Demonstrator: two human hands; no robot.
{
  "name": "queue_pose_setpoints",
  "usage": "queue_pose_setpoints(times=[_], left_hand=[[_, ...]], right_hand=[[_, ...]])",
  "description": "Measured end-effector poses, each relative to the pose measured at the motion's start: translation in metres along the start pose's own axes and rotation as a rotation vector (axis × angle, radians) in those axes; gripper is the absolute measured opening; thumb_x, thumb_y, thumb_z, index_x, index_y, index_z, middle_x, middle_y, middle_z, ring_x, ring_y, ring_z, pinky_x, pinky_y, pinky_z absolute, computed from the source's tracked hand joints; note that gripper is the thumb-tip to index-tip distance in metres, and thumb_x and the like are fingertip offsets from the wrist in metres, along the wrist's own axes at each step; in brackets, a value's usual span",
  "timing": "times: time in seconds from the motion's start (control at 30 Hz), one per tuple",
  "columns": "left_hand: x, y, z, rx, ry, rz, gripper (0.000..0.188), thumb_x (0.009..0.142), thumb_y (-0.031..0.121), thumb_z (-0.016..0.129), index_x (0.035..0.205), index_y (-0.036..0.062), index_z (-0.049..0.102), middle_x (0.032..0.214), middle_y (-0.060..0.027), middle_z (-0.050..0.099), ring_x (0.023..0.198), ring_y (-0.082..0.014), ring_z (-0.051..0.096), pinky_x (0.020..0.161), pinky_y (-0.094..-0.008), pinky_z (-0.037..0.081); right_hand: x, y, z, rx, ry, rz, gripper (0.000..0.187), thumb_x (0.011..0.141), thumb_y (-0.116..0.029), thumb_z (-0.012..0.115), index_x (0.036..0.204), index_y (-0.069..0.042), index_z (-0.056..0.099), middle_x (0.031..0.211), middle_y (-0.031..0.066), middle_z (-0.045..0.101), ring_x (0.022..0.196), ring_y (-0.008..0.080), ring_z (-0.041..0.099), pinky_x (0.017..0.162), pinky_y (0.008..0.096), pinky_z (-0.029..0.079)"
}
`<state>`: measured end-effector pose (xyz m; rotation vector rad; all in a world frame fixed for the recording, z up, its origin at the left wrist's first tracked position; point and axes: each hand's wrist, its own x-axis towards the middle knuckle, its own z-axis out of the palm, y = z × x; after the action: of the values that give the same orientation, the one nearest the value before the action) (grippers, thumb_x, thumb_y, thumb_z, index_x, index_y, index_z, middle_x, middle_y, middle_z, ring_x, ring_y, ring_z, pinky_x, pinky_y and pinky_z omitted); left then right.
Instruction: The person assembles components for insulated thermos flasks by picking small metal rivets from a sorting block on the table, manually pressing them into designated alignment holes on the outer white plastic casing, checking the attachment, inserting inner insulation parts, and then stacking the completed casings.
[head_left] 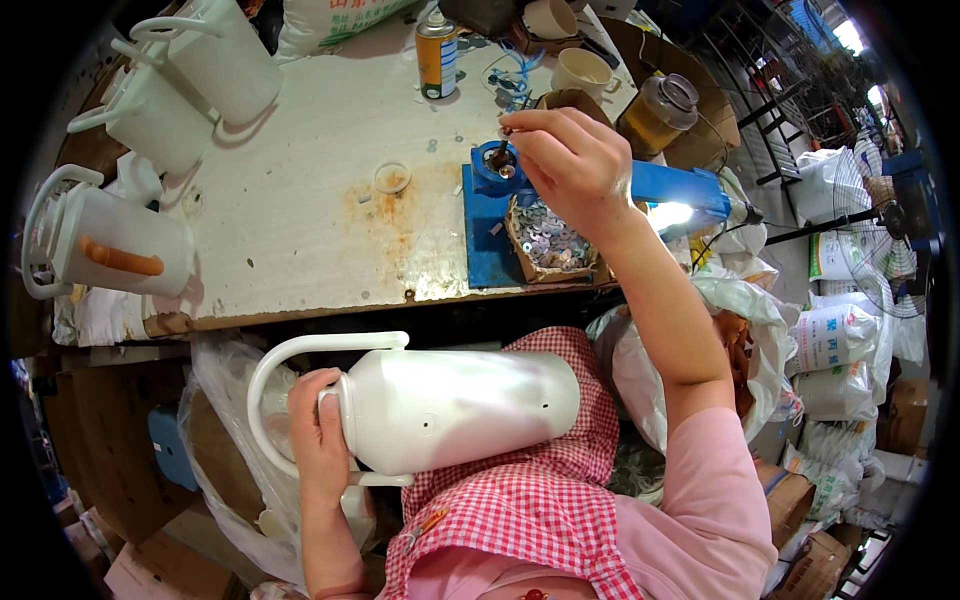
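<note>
A white plastic jug body point(480, 410) lies on its side across my lap, with a big curved handle at its left end and small dark holes in its wall. My left hand point(322, 425) is closed around its neck, inside the handle's curve. Over the table, my right hand point(580, 165) pinches its fingertips together above the round cup of a blue bench tool point(487, 178). A short dark rod shows just under those fingertips; what they hold is too small to make out. Below that hand, a cardboard box point(557, 272) holds many small metal pieces.
Several white jugs stand at the table's left, one with an orange stripe point(122, 257). A spray can point(436, 55), a white ring point(392, 177), cream cups point(585, 72) and a jar of yellowish liquid point(660, 112) are on the table point(310, 230). Sacks and a fan are to the right.
</note>
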<state>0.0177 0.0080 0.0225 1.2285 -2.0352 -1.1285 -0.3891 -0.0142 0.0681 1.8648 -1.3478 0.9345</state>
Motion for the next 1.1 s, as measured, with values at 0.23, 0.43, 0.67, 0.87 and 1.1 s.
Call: queue_pose_setpoints(times=[0.23,0.43,0.67,0.87,1.1], left_hand=[[-0.034,-0.029,-0.1,-0.142,0.496,-0.211,0.035,0.106,0.024,0.043,0.123,-0.0007,0.06,0.119,-0.0116,0.064,0.108,-0.023,0.061,0.099,-0.0357,0.046],[0.005,-0.002,-0.116,-0.409,0.735,-0.383,0.042,0.103,0.033,0.049,0.128,0.0017,0.06,0.121,-0.0096,0.065,0.108,-0.0225,0.064,0.091,-0.0376,0.054],[0.104,0.026,-0.097,-0.437,0.317,-0.089,0.043,0.106,0.032,0.045,0.134,0.0011,0.056,0.13,-0.0095,0.06,0.118,-0.0177,0.057,0.102,-0.0333,0.045],[0.184,0.079,-0.002,-0.337,0.058,0.15,0.042,0.109,0.031,0.038,0.131,-0.0001,0.056,0.123,-0.0098,0.061,0.113,-0.0164,0.057,0.1,-0.0315,0.045],[0.207,0.073,0.078,-0.431,-0.018,0.19,0.035,0.108,0.023,0.038,0.125,-0.0004,0.057,0.112,-0.0102,0.065,0.103,-0.0153,0.06,0.093,-0.0305,0.048]], right_hand=[[-0.055,-0.083,-0.059,0.586,-0.422,0.936,0.019,0.091,-0.012,0.069,0.107,-0.002,0.069,0.102,0.0142,0.072,0.084,0.0219,0.07,0.073,0.0332,0.056],[-0.02,-0.157,-0.018,1.515,-0.454,1.094,0.042,0.098,-0.025,0.067,0.126,0.006,0.062,0.104,0.0059,0.073,0.099,0.0147,0.063,0.093,0.0339,0.051],[-0.022,-0.083,-0.015,1.353,0.13,1.168,0.028,0.099,-0.02,0.067,0.115,0.003,0.066,0.1,0.0044,0.072,0.086,0.0086,0.065,0.077,0.0258,0.053],[-0.094,-0.016,-0.063,1.12,0.359,1.253,0.05,0.091,-0.029,0.077,0.128,0.0,0.059,0.121,0.008,0.068,0.11,0.0189,0.066,0.098,0.0347,0.051],[-0.14,0.022,-0.097,1.011,0.45,1.286,0.044,0.092,-0.023,0.077,0.125,0.0,0.06,0.121,0.0071,0.068,0.111,0.0165,0.064,0.098,0.0319,0.05]])
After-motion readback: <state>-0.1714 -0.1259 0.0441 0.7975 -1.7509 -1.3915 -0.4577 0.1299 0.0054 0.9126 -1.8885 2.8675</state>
